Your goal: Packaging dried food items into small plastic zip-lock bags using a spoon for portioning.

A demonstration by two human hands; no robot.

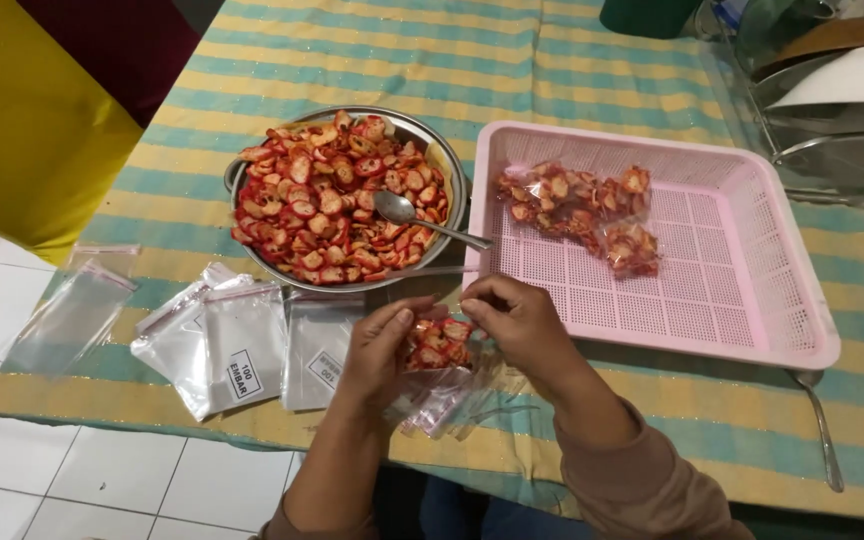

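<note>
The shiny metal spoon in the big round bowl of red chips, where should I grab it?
Grab the shiny metal spoon by its thin handle end, coming from the right. Its scoop lies in the red chips, while the handle sticks out over the rim of the round metal bowl toward the pink plastic basket.

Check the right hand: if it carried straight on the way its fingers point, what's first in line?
The right hand points left, pinching the small filled bag. That bag comes first, then the left hand holding its other side. Depth is hard to judge from above.
</note>
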